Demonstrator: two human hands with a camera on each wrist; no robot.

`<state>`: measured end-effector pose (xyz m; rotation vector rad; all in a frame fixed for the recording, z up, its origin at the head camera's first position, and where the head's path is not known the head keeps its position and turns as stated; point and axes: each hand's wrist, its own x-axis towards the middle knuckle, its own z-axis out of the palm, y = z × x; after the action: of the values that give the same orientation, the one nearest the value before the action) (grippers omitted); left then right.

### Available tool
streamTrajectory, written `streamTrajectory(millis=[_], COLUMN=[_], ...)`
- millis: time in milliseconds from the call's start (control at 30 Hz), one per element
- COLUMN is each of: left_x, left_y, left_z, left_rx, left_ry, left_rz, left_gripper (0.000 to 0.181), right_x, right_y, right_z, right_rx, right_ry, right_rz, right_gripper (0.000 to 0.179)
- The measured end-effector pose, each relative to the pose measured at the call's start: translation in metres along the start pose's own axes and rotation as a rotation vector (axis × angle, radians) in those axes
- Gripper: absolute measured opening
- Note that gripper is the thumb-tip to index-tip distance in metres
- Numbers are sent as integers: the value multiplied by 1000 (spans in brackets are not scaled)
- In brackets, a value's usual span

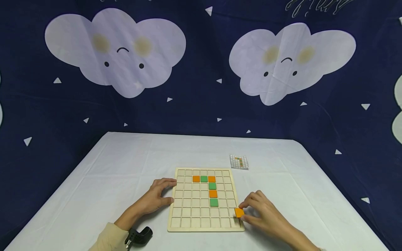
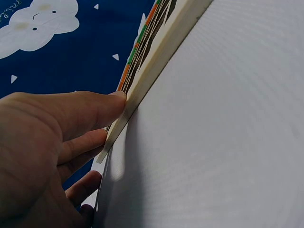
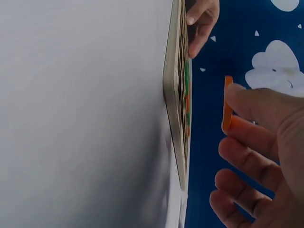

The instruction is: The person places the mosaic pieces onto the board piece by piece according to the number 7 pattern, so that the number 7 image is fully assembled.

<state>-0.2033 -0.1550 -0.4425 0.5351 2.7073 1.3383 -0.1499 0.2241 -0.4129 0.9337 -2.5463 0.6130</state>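
A pale wooden grid board lies on the white table. Several orange and green square tiles sit in its cells: a short row near the top, then a column running down from the row's right end, with a green tile lowest. My right hand pinches an orange tile between thumb and finger, above the board's lower right edge; in the right wrist view that tile is held edge-on, apart from the board. At the board's left edge, my left hand touches the rim with fingers and thumb spread.
Behind the board's upper right corner lies a small printed card showing a grid with coloured squares. A black strap device is on the left wrist. A dark blue curtain with clouds hangs behind the table.
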Motion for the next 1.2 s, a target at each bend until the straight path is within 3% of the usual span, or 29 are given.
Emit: streamTrajectory(millis=[300, 600, 867, 1200], left_x=[0, -1, -1, 0], left_y=[0, 0, 0, 1], left_z=[0, -1, -1, -1], left_rx=[4, 2, 7, 5], left_ry=[-4, -6, -6, -7], left_rz=[12, 0, -1, -7], left_gripper=[52, 52, 52, 53], right_x=[16, 28, 37, 44], right_y=[-11, -17, -23, -32], right_z=[12, 24, 33, 43], right_rx=[-10, -7, -8, -18], right_ry=[-40, 12, -17, -53], right_rz=[141, 104, 159, 159], right_gripper=[21, 19, 19, 18])
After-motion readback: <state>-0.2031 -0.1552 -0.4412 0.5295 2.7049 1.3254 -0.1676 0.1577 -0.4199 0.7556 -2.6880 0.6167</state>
